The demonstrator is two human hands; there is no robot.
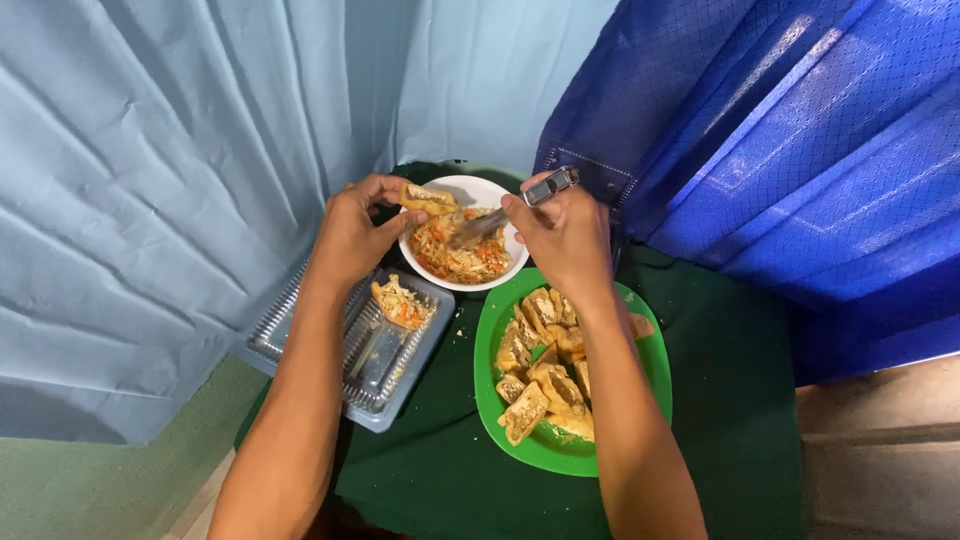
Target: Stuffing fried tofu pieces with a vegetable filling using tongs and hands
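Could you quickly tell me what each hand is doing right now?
Left hand: closed on a fried tofu piece.
Right hand: closed on a metal spoon.

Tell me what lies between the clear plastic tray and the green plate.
In the head view, only bare dark green tablecloth separates the clear plastic tray from the green plate, with a few crumbs.

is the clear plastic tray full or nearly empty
Nearly empty: the clear plastic tray holds only one filled tofu piece at its far end; the rest shows bare ridged plastic.
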